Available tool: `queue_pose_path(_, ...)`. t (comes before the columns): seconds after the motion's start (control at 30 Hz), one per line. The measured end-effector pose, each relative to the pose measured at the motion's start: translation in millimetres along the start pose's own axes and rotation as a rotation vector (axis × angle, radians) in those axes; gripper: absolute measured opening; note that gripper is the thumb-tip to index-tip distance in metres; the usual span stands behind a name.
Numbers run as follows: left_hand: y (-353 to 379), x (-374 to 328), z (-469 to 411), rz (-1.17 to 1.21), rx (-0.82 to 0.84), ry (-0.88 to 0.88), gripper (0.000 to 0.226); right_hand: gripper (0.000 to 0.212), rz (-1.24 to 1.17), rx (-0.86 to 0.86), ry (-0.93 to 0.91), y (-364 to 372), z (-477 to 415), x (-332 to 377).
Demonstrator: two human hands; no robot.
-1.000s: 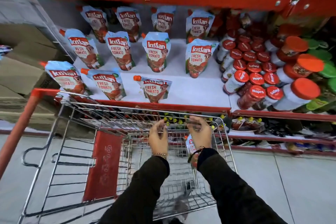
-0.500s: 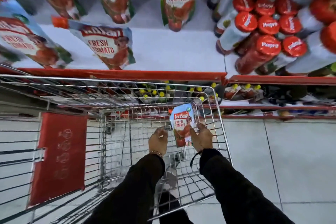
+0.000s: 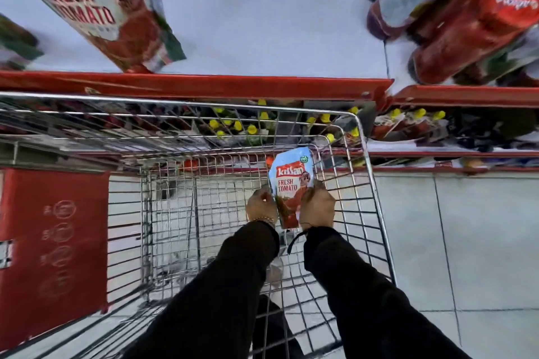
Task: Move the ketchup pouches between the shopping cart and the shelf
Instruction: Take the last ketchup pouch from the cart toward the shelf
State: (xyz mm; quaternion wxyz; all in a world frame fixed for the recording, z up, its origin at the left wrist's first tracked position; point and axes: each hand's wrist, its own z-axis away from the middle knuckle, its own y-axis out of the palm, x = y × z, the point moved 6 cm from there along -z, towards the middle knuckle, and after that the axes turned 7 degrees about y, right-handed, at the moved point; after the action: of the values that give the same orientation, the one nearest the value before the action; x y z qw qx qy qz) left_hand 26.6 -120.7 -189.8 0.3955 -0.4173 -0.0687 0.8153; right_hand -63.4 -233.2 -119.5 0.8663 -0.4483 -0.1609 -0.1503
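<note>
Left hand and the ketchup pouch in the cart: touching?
Touching. The head view shows the left hand against the ketchup pouch's left edge, no gap between them.

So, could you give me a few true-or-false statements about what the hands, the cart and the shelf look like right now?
1. Both hands hold one ketchup pouch inside the cart. True: the left hand and right hand grip its lower sides.
2. The pouch is upside down. False: its label reads upright.
3. A pouch stands on the white shelf. True.
4. The shelf's bottles have green caps. False: the caps are red.
5. The sleeves are white. False: they are black.
</note>
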Motion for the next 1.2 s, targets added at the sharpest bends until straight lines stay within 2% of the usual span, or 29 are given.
queue_pose_path(0.07, 0, -4, 4, 0.012, -0.059, -0.004, 0.026, 0.033, -0.036, -0.037, 0.022, 2, -1, -1)
queue_pose_path(0.23, 1, -5, 1, 0.056, -0.079, -0.081, 0.027, 0.025, -0.195, -0.060, 0.020, 2, -4, -7)
queue_pose_path(0.5, -20, 4, 15, 0.333, -0.105, -0.084, 0.022, 0.016, -0.368, -0.014, 0.089, 2, -3, -12)
queue_pose_path(0.6, -34, 8, 18, 0.387, -0.131, -0.026, 0.017, 0.014, -0.341, 0.008, 0.075, -3, 4, -8)
queue_pose_path(0.73, -39, 33, 7, 0.389, -0.151, 0.043, 0.037, 0.015, -0.399, 0.022, 0.040, -15, 19, -2)
queue_pose_path(0.87, -79, -22, 57, 0.286, -0.152, 0.125, 0.020, 0.015, -0.413, 0.038, -0.043, -37, 45, 11)
queue_pose_path(1.2, -141, -91, 142, 0.395, -0.242, 0.343, 0.022, 0.021, -0.614, 0.013, -0.191, -108, 115, 46)
